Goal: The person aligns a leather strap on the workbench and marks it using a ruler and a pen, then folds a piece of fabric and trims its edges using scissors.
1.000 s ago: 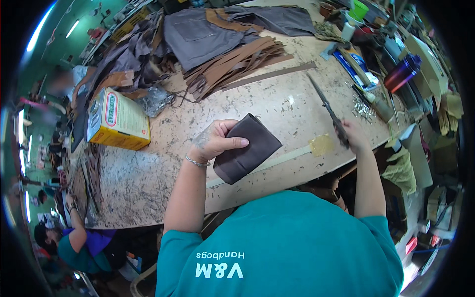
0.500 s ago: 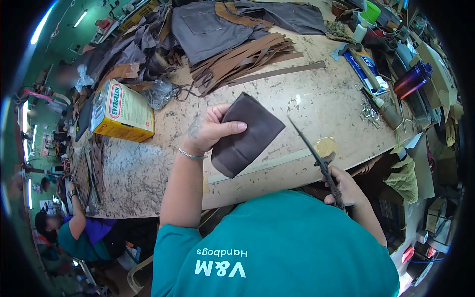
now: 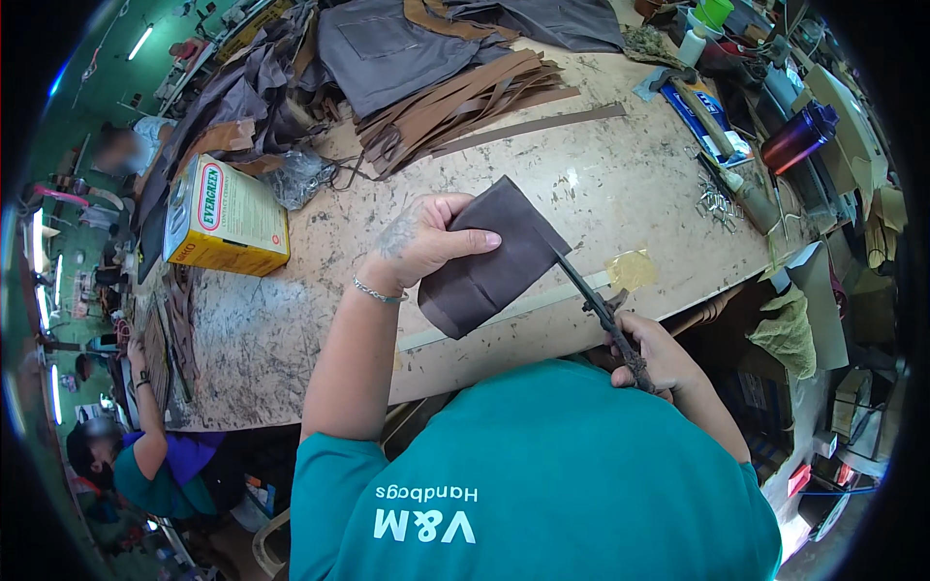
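Observation:
My left hand (image 3: 441, 237) pinches a folded piece of dark brown leather (image 3: 499, 261), thumb on top and the other fingers behind it. The leather is held up over the table's near part. In my right hand (image 3: 651, 351) is a pair of dark scissors (image 3: 593, 298), pointing up and to the left. Their tips meet the right edge of the leather; whether the blades are closed on it, I cannot tell. My fingers wrap around the scissors' handles and partly hide them.
A yellow and white metal can (image 3: 231, 218) stands on the worktable (image 3: 320, 339) at left. Brown leather strips (image 3: 465, 107) and dark leather (image 3: 387, 53) lie at the back. A hammer (image 3: 705, 118), metal bits (image 3: 719, 205) and a purple tumbler (image 3: 799, 137) are right. A co-worker (image 3: 160, 460) sits at far left.
My right hand has brought the scissors left and up, so their tips now reach the leather's edge. My left hand and the leather have shifted slightly to the right.

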Tool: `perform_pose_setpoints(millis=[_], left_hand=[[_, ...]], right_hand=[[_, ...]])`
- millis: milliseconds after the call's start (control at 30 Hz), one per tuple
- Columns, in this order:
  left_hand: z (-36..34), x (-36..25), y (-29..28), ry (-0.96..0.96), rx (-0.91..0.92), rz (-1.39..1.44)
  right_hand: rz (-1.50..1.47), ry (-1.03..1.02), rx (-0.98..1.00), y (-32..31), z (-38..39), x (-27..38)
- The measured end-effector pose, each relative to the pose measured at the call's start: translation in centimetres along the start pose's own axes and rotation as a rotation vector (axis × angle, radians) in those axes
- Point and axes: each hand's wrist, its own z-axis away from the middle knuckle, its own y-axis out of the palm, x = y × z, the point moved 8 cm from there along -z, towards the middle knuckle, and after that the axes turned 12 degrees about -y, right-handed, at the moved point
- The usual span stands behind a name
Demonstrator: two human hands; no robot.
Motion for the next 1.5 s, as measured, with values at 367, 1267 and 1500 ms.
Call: perform_pose_setpoints(millis=[367,1267,1500], left_hand=[[-0.1,-0.1,0.4,-0.014,-0.012,-0.035],[-1.2,0.3,0.3,-0.06,-0.005,0.002],[-1.3,0.3,0.6,-0.062,-0.008,0.051]], right_hand=[[-0.041,-0.029,-0.02,0.0,-0.2,0.6],[-0.089,0.032,-0.119,0.0,0.8,-0.8],[0.044,-0.084,-0.168,-0.3,1.0,-0.1]])
